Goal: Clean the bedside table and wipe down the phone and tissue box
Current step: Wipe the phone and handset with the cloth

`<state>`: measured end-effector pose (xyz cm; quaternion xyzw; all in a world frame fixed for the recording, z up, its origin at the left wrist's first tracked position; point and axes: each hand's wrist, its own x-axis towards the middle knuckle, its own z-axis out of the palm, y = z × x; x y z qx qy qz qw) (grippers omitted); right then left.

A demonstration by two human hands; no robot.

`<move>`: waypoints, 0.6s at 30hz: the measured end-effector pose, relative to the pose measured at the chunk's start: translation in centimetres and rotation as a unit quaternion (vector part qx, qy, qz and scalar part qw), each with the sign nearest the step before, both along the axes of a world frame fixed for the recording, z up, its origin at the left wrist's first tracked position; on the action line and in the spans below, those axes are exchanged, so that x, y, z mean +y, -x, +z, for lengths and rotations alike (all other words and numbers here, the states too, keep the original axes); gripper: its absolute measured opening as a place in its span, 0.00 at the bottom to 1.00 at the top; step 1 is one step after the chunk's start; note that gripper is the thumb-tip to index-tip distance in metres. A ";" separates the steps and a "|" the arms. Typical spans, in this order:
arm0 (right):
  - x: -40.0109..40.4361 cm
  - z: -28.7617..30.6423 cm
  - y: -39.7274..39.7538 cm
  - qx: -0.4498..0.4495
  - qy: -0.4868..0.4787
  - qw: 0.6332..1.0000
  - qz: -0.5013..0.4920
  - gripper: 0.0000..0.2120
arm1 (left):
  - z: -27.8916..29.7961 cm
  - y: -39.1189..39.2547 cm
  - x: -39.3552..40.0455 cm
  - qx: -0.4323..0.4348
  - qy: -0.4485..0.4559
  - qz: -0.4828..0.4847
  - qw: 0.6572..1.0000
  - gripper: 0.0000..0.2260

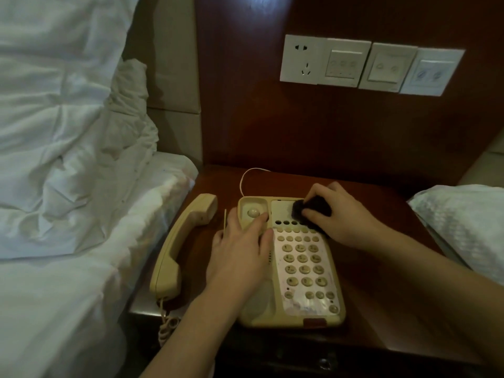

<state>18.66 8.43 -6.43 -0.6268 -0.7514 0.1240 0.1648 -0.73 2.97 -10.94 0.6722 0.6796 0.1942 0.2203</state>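
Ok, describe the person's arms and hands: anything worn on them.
Both forearms are bare with no sleeves in view. The left hand and right hand show no gloves, rings or watch. The nails look short and unpainted.

phone base (302, 268) on bedside table (381, 282) | handset (180, 244) left of it | bed (68, 186) further left

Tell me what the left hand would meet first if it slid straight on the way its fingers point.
Probably the raised far rim of the phone base, past the round knob in the cradle where the left hand rests. Beyond that lie the thin white cord and the wooden back panel; depth is unclear.
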 end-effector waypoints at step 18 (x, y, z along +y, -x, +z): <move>-6.1 -2.6 0.5 0.064 -0.037 0.987 -0.143 0.09 | -0.7 0.7 -2.0 0.012 -0.046 0.004 0.999 0.28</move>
